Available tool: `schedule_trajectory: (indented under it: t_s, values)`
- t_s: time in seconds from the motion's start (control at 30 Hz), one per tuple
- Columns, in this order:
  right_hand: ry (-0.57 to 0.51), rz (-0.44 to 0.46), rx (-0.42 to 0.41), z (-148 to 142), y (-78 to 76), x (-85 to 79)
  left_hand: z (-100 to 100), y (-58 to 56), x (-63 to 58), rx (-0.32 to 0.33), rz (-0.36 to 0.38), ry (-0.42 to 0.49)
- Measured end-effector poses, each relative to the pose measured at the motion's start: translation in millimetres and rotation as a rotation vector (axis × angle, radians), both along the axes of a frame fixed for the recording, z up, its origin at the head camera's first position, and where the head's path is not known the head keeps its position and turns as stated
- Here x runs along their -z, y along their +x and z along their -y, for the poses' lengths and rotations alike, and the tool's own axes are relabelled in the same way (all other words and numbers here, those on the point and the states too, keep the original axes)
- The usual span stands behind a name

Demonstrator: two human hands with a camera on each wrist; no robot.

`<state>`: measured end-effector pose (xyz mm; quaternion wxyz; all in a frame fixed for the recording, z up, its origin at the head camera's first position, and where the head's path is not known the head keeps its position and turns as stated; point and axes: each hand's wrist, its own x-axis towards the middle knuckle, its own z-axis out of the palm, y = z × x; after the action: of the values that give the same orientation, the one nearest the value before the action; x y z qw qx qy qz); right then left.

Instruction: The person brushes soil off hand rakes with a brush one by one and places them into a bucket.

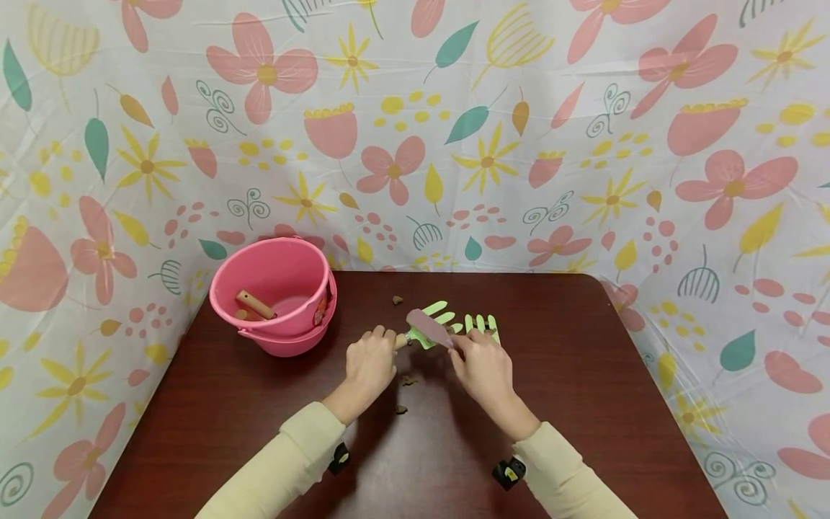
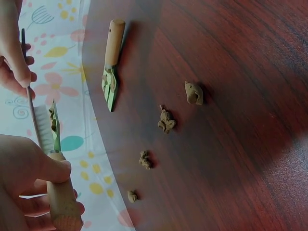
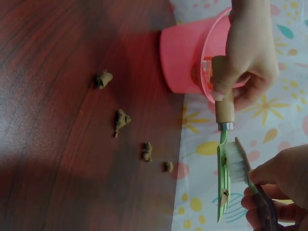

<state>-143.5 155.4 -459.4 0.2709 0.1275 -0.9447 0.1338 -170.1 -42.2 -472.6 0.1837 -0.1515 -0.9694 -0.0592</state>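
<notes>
My left hand (image 1: 371, 367) grips the wooden handle (image 2: 62, 202) of a green hand fork, whose tines (image 1: 436, 311) point away and to the right. Brown dirt bits (image 3: 224, 197) cling to the fork's metal. In my right hand (image 1: 483, 364) is a brush with a pinkish back (image 1: 430, 326). Its white bristles (image 3: 237, 161) are against or very close to the fork's head; contact is hard to tell. A second green hand fork (image 2: 110, 86) with a wooden handle lies on the table just beyond my right hand, partly hidden by it in the head view.
Two stacked pink buckets (image 1: 279, 328) stand at the table's back left. A wooden handle (image 1: 256, 304) shows inside the upper one. Several brown dirt clumps (image 2: 166, 120) lie in a row on the dark table (image 1: 551, 346). A flowered cloth (image 1: 415, 144) hangs behind.
</notes>
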Motion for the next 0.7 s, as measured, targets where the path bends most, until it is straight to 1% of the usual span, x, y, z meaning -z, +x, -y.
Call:
schedule_trajectory:
  t_s: [0.2, 0.33, 0.43, 0.6, 0.7]
  values:
    - [-0.012, 0.055, -0.017, -3.2, 6.7, -0.9, -0.3, 0.1, 1.8, -0.009, 0.023, 0.006]
    - [-0.019, 0.066, -0.034, -6.8, 9.0, -2.0, 0.6, 0.3, 2.9, -0.006, 0.028, 0.011]
    - [-0.027, 0.061, -0.034, -10.0, 9.7, -3.3, 0.8, 0.0, 3.4, -0.002, 0.015, 0.012]
    - [-0.048, 0.034, 0.002, -14.5, 7.6, -5.6, 1.4, 0.2, 3.0, -0.008, -0.017, 0.013]
    - [-0.053, 0.010, 0.024, -16.4, 3.7, -5.8, 1.4, 0.3, 3.0, -0.006, -0.010, 0.012]
